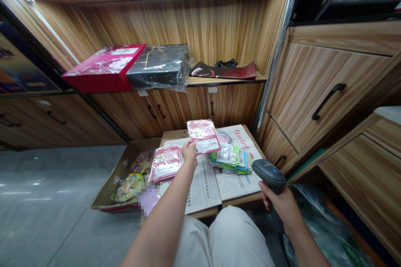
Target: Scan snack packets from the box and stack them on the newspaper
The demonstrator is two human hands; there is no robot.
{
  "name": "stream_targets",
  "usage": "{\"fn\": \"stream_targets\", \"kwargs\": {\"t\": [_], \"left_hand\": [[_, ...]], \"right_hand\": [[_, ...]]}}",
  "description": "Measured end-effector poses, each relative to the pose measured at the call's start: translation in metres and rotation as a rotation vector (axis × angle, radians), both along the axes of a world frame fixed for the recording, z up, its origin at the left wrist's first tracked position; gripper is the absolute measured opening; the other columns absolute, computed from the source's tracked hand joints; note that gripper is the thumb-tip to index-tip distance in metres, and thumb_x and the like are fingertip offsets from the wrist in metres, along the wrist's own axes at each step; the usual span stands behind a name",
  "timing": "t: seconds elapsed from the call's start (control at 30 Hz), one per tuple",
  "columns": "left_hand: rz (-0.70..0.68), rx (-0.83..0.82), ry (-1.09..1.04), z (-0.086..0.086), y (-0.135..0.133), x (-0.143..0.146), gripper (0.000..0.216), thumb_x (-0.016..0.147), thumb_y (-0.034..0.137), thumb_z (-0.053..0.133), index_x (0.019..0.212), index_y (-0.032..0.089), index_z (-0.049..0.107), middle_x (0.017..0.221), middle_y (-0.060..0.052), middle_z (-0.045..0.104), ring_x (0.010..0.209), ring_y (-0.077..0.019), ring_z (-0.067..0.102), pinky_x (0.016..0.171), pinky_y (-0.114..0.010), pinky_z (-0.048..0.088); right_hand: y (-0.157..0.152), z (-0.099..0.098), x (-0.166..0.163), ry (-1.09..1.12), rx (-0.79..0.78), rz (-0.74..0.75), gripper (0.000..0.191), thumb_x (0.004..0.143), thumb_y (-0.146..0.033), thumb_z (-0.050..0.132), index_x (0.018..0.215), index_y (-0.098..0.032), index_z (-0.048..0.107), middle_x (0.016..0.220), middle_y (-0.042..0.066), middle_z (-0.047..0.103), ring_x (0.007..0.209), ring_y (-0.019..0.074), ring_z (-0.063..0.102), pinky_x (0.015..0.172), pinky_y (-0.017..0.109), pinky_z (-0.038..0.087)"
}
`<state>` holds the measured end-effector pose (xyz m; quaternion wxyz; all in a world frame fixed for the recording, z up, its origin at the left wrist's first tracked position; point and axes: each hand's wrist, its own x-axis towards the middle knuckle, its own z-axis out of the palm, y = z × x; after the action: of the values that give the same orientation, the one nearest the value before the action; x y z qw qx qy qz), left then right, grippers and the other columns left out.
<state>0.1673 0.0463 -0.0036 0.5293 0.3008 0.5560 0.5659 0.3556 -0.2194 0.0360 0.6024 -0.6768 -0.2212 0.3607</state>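
My left hand [189, 153] pinches a flat pink packet [203, 136] by its lower left corner and holds it up above a newspaper-covered surface [205, 187]. My right hand [280, 201] is wrapped round the handle of a dark grey barcode scanner [268, 172] with a small blue light, whose head points toward the packets. A similar pink packet [166, 162] lies just left of my left hand. A stack of green and white packets [232, 159] lies on the newspaper between the two hands.
An open cardboard box [117, 183] with colourful packets sits on the floor at left. A shelf above carries a red gift box [105, 67], a black plastic-wrapped box [159, 66] and a dark red flat item [224, 70]. Wooden cabinets [326, 104] stand at right.
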Motion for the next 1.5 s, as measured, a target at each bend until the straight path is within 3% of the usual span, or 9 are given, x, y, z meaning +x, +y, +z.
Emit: {"fn": "stream_targets", "kwargs": {"t": [0.13, 0.33, 0.73, 0.97, 1.2, 1.33, 1.5], "left_hand": [[-0.062, -0.109, 0.036, -0.014, 0.0, 0.0, 0.029, 0.058, 0.027, 0.073, 0.083, 0.015, 0.065, 0.065, 0.002, 0.059, 0.054, -0.01, 0.055, 0.053, -0.023, 0.043], [-0.009, -0.214, 0.14, -0.038, -0.001, 0.014, 0.028, 0.054, 0.028, 0.078, 0.064, 0.016, 0.054, 0.056, 0.003, 0.054, 0.051, -0.011, 0.053, 0.05, -0.024, 0.041], [-0.03, -0.28, 0.36, -0.059, -0.005, 0.008, 0.029, 0.055, 0.028, 0.081, 0.068, 0.018, 0.058, 0.063, -0.004, 0.061, 0.062, -0.0213, 0.065, 0.052, -0.03, 0.047], [-0.133, -0.229, 0.37, -0.058, -0.007, -0.001, 0.038, 0.049, 0.026, 0.087, 0.075, 0.018, 0.06, 0.073, -0.008, 0.067, 0.075, -0.0274, 0.069, 0.06, -0.035, 0.051], [-0.08, -0.222, 0.445, -0.057, -0.006, -0.001, 0.037, 0.05, 0.023, 0.086, 0.074, 0.019, 0.058, 0.08, -0.01, 0.068, 0.089, -0.0306, 0.069, 0.07, -0.036, 0.05], [-0.081, -0.186, 0.676, -0.042, -0.006, -0.01, 0.026, 0.06, 0.018, 0.08, 0.074, 0.019, 0.059, 0.093, -0.016, 0.069, 0.101, -0.0342, 0.066, 0.085, -0.041, 0.047], [-0.083, -0.082, 1.109, -0.019, -0.013, -0.049, 0.021, 0.072, 0.018, 0.071, 0.092, 0.017, 0.064, 0.12, -0.024, 0.061, 0.122, -0.0383, 0.053, 0.1, -0.046, 0.038]], "right_hand": [[0.0, -0.003, 0.001, -0.002, -0.02, -0.013, 0.04, 0.058, -0.049, 0.084, 0.058, -0.017, 0.06, 0.04, -0.003, 0.053, 0.033, 0.0113, 0.046, 0.031, 0.022, 0.038], [0.0, -0.007, 0.002, -0.017, -0.019, -0.012, 0.042, 0.061, -0.053, 0.082, 0.061, -0.016, 0.062, 0.042, -0.003, 0.053, 0.033, 0.0118, 0.047, 0.031, 0.023, 0.038], [0.0, -0.009, 0.002, -0.017, -0.054, -0.017, 0.046, 0.059, -0.058, 0.082, 0.066, -0.016, 0.063, 0.042, -0.003, 0.054, 0.034, 0.0125, 0.047, 0.032, 0.023, 0.039], [0.001, -0.007, -0.003, -0.034, -0.058, -0.014, 0.047, 0.057, -0.059, 0.082, 0.059, -0.018, 0.059, 0.041, -0.003, 0.051, 0.033, 0.0122, 0.046, 0.031, 0.024, 0.038], [0.0, -0.003, -0.005, -0.033, -0.062, -0.008, 0.047, 0.055, -0.058, 0.083, 0.065, -0.016, 0.064, 0.042, -0.003, 0.054, 0.034, 0.0122, 0.047, 0.031, 0.023, 0.038], [-0.002, 0.001, -0.008, -0.03, -0.057, 0.002, 0.046, 0.056, -0.057, 0.083, 0.065, -0.016, 0.063, 0.043, -0.003, 0.054, 0.035, 0.0122, 0.047, 0.033, 0.023, 0.039], [-0.005, 0.001, -0.008, -0.031, -0.061, 0.025, 0.047, 0.057, -0.057, 0.084, 0.066, -0.016, 0.064, 0.044, -0.002, 0.055, 0.036, 0.0126, 0.048, 0.033, 0.024, 0.039]]}}
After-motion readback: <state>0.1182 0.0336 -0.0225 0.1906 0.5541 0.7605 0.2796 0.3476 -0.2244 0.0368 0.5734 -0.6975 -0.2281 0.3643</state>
